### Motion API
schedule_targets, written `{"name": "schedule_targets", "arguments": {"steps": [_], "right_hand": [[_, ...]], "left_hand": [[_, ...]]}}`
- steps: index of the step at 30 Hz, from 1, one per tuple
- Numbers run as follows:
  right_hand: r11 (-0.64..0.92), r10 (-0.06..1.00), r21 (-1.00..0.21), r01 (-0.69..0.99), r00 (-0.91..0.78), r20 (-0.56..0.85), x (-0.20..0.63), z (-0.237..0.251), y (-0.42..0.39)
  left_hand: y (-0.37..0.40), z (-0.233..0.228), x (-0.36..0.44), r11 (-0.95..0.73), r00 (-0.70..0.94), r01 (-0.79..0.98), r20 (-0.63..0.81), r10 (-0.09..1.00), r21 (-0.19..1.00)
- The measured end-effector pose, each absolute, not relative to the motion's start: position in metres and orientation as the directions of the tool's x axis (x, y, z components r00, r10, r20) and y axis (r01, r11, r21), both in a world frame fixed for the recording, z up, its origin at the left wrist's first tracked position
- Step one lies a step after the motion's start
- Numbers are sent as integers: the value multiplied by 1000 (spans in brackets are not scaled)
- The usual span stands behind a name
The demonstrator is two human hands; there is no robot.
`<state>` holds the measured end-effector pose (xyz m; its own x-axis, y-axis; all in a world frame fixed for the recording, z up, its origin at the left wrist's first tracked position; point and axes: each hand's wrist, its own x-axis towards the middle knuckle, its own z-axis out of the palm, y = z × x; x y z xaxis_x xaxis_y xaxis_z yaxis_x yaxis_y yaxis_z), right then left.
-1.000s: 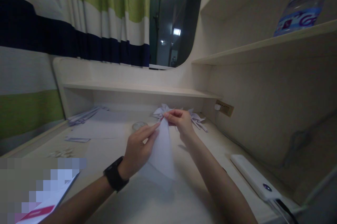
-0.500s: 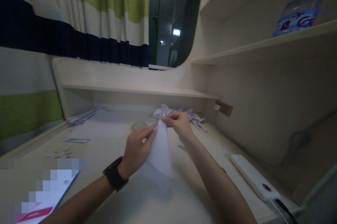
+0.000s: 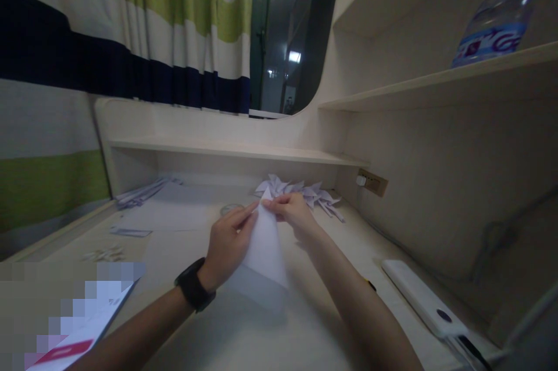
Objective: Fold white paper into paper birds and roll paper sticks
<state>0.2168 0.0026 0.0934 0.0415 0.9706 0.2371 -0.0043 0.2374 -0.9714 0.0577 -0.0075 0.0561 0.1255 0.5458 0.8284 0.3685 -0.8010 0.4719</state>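
A home or dormitory room is suggested by the striped curtain (image 3: 152, 28), drawn partly across a window (image 3: 294, 34). The worktop (image 3: 231, 336) is framed by shelves (image 3: 436, 81), with a socket (image 3: 377, 184) fitted alongside.

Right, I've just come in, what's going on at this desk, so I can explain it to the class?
A person is handling a white paper piece at the desk. The right hand pinches it near its narrow top, while the left hand touches its left edge. Behind the hands lie pointed, folded paper shapes; flat paper sheets lie to the left.
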Motion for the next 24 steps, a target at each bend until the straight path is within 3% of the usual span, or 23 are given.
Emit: {"name": "schedule_targets", "arguments": {"steps": [9,19,24], "right_hand": [[267,958,-957,112,75,276,213,81,8],[258,963,-965,53,63,261,220,64,-12],[221,970,-973,69,92,227,225,65,-16]], "left_hand": [[0,56,55,-758,61,420,817,573,500],[-5,58,60,-642,21,318,672,740,698],[-11,68,57,-477,18,127,478,878,870]]}}
